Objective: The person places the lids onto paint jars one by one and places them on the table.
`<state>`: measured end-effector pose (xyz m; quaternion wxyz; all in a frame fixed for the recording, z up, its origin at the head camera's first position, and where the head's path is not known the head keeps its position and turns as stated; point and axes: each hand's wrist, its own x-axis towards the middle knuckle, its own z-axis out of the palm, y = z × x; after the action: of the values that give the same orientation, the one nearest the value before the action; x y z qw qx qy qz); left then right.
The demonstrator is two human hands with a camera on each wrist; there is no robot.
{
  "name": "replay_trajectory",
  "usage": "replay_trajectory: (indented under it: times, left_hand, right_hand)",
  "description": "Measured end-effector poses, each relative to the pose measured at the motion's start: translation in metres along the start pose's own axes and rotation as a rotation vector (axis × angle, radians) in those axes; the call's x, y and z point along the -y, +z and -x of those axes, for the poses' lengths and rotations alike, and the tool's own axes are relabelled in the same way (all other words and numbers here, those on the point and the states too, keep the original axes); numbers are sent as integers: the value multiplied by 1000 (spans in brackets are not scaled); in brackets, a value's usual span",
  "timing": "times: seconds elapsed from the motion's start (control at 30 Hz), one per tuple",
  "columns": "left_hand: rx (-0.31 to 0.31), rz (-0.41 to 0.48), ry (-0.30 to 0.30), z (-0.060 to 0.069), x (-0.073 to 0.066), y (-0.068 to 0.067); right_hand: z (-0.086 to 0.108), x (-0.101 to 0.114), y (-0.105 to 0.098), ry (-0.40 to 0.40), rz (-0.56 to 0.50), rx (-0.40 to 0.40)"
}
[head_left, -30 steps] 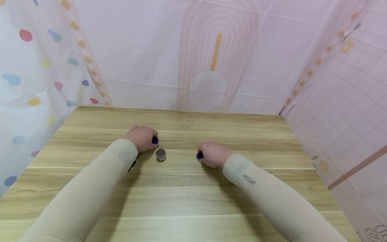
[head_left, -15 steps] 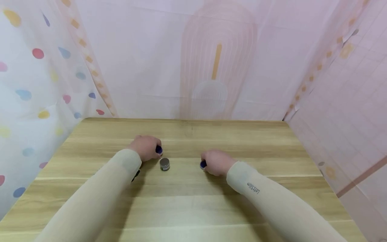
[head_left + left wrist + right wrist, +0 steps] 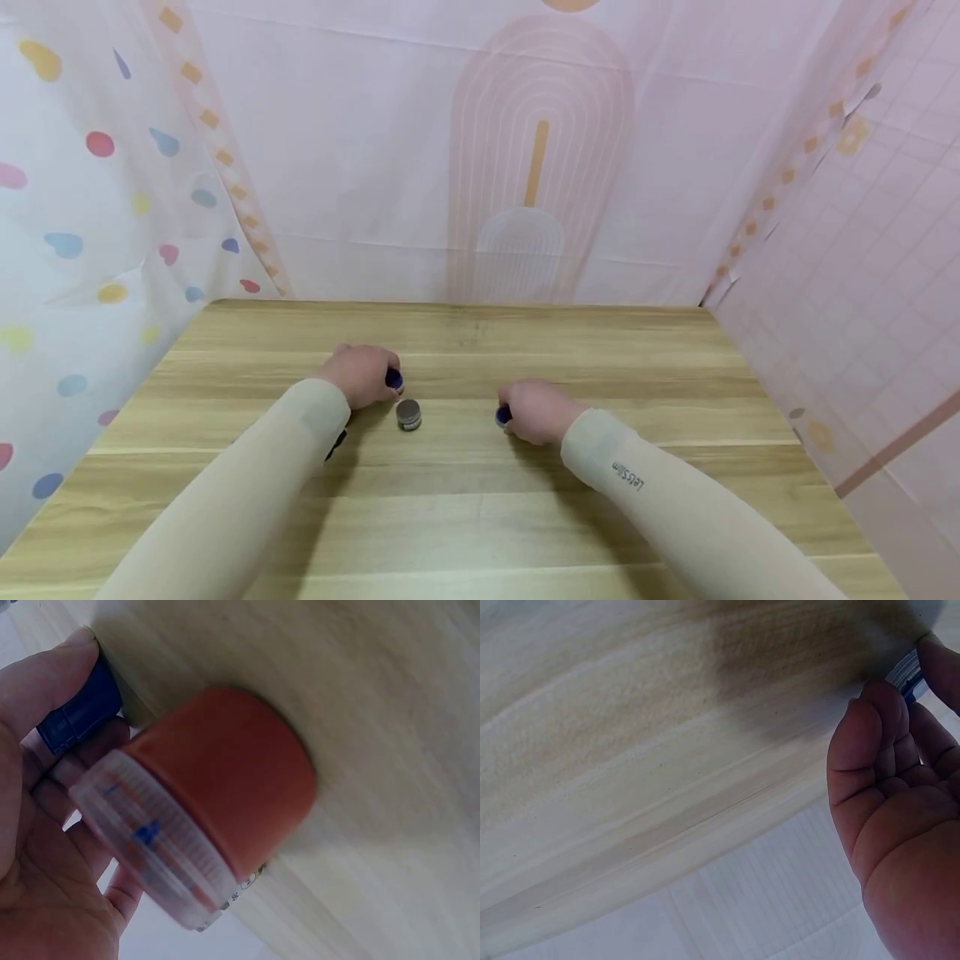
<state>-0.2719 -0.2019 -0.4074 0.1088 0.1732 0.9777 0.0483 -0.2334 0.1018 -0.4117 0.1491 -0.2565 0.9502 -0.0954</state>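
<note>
My left hand [image 3: 362,375] pinches a small blue jar [image 3: 86,705] between thumb and fingers, at the table surface. Just to the right of that hand stands a small brownish-red jar [image 3: 408,415]. In the left wrist view this jar looms large, with a clear ridged lid [image 3: 154,840] on it. Further right, my right hand [image 3: 536,410] holds a small round blue piece [image 3: 503,416] by its edge. A clear ridged rim shows on that piece [image 3: 906,673] in the right wrist view; the fingers hide most of it, and whether it is a lid or a whole jar I cannot tell.
The wood-grain table [image 3: 465,517] runs back to a pink patterned cloth [image 3: 360,167]. A dotted cloth [image 3: 82,275] hangs along the left side and a grid-patterned cloth [image 3: 862,292] along the right.
The head view has tilted up a little, so table and hands sit lower in it. Both hands keep their holds, and the brownish-red jar stays in place on the table.
</note>
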Motion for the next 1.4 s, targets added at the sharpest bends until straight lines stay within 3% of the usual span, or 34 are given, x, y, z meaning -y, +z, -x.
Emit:
replay_trajectory:
  times: [0.43, 0.7, 1.0, 1.2, 1.4]
  left_hand:
    - [-11, 19, -5, 0, 8, 4]
    - [-59, 202, -28, 3, 5, -6]
    - [-96, 391, 63, 6, -20, -9]
    - [-118, 449, 109, 7, -40, -5]
    - [-133, 475, 143, 10, -60, 0]
  right_hand:
    - [-9, 0, 4, -32, 23, -6]
    - [-8, -7, -4, -64, -59, -73]
    - [-1, -4, -28, -109, -256, -202]
    - [3, 3, -36, -151, -325, -246]
    - [7, 11, -40, -165, -355, -240]
